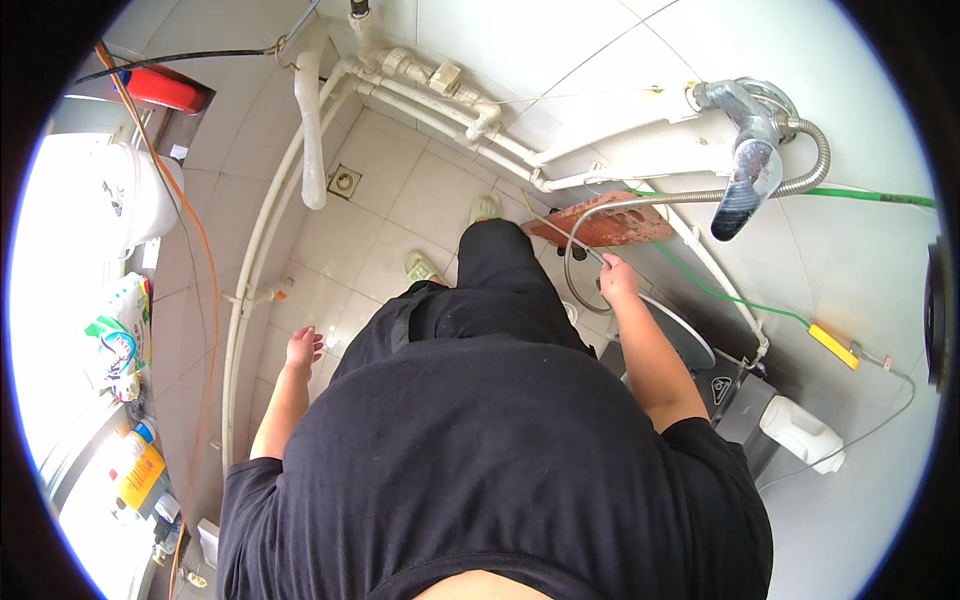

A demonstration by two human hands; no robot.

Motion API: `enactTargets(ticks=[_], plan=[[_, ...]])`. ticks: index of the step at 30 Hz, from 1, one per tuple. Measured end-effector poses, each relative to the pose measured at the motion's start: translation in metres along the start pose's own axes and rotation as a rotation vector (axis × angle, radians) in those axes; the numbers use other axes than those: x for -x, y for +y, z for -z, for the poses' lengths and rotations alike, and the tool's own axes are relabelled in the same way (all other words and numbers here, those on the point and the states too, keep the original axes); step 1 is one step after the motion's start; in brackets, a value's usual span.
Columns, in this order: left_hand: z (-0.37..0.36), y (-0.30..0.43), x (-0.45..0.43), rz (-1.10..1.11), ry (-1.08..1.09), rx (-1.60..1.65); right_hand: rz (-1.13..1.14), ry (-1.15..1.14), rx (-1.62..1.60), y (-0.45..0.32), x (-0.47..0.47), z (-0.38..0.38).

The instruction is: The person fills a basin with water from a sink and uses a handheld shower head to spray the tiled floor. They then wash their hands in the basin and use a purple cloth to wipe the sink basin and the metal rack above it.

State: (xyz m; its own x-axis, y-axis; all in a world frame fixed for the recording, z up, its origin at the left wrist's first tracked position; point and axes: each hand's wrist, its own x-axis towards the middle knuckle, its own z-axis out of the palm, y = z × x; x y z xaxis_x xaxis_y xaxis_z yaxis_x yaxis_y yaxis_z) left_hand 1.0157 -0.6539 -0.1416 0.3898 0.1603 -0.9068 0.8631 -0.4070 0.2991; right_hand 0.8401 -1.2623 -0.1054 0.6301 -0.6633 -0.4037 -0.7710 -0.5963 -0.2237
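My right hand [619, 281] is closed around a slim grey piece, and a metal shower hose [574, 259] loops down to it from the wall mixer tap [746, 150]. A thin pale rod or hose end [570, 238] points from the hand toward a reddish-brown board [615, 221]; which of the two it is, I cannot tell. The board leans low against the wall, its surface patchy and apparently wet. On the other side, my left hand [304, 349] hangs with nothing in it, fingers loosely bent, above the tiled floor [330, 266].
White pipes [259, 247] run along the walls. A floor drain [344, 182] sits in the corner. At right are a toilet [679, 330] and a white jug [801, 435]. A white bucket [139, 199] and bottles [142, 472] line the window ledge. An orange cable [199, 225] hangs at left.
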Motion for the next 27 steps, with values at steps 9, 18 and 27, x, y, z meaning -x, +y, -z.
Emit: enactTargets(ticks=[9, 18, 27], plan=[[0.003, 0.001, 0.016, -0.060, 0.013, 0.090, 0.049, 0.036, -0.063, -0.001, -0.037, -0.018], [0.027, 0.029, 0.000, -0.112, 0.071, -0.034, 0.021, -0.011, -0.108, -0.071, -0.018, 0.006], [0.001, 0.079, 0.025, -0.300, -0.058, -0.114, -0.152, 0.008, -0.268, -0.011, -0.027, -0.025]])
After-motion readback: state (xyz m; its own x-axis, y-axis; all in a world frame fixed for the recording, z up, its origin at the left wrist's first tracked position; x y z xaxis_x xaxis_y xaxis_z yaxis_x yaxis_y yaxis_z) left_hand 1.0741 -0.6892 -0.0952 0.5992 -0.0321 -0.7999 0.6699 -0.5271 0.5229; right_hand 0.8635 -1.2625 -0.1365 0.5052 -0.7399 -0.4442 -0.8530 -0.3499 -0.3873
